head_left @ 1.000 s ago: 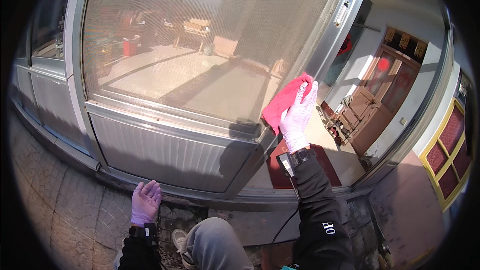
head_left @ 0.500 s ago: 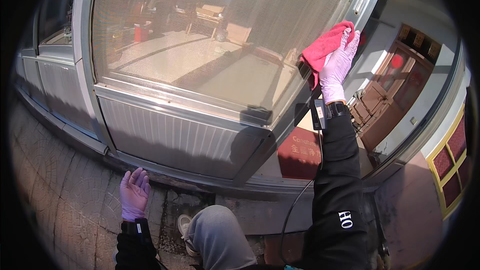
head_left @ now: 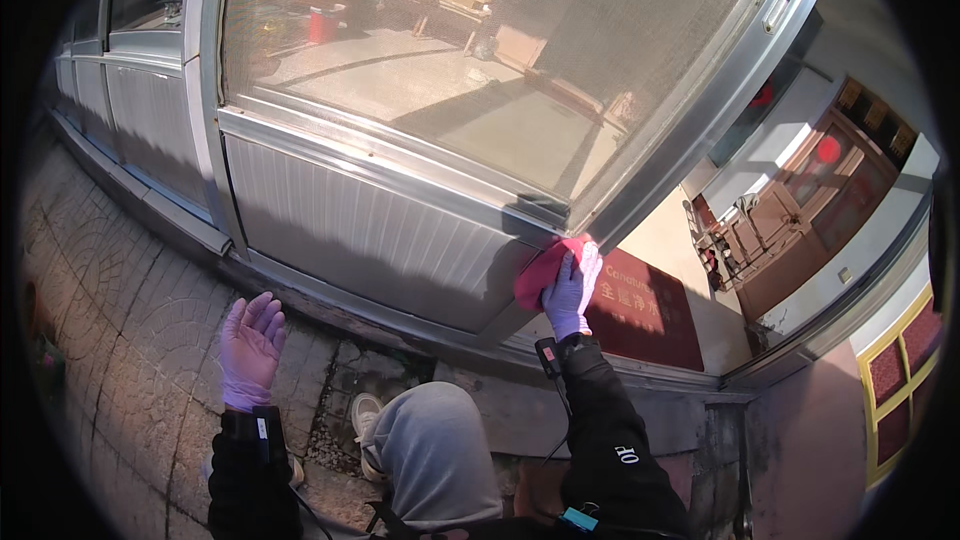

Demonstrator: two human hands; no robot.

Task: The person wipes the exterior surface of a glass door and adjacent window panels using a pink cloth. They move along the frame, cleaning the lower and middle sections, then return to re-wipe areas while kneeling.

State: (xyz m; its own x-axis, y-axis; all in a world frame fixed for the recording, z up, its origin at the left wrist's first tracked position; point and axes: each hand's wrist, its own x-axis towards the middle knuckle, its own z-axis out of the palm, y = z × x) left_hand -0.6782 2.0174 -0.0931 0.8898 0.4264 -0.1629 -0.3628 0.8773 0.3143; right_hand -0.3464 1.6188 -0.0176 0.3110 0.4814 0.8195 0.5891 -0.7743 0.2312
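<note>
My right hand (head_left: 572, 285), in a thin pink-lilac glove, presses a bright pink cloth (head_left: 540, 278) against the edge upright of a sliding screen door (head_left: 600, 210), level with its lower panel. The fingers are closed over the cloth, which bunches out to their left. My left hand (head_left: 252, 345), gloved alike, hangs over the paving with its palm up, fingers loosely extended and nothing in it. It touches neither the door nor the cloth. Behind the mesh (head_left: 430, 60) of the door a sunlit floor shows through.
A dark red mat (head_left: 645, 310) lies inside the doorway at the right. Further in are a brown wooden door (head_left: 810, 175) and a small rack (head_left: 735, 240). A stone sill (head_left: 620, 410) runs below the frame. A yellow-framed panel (head_left: 905, 370) stands at far right.
My right hand has slid down the door's edge with the cloth, from near the handle to the lower panel. The left hand stays open, slightly higher in view. The view has shifted slightly.
</note>
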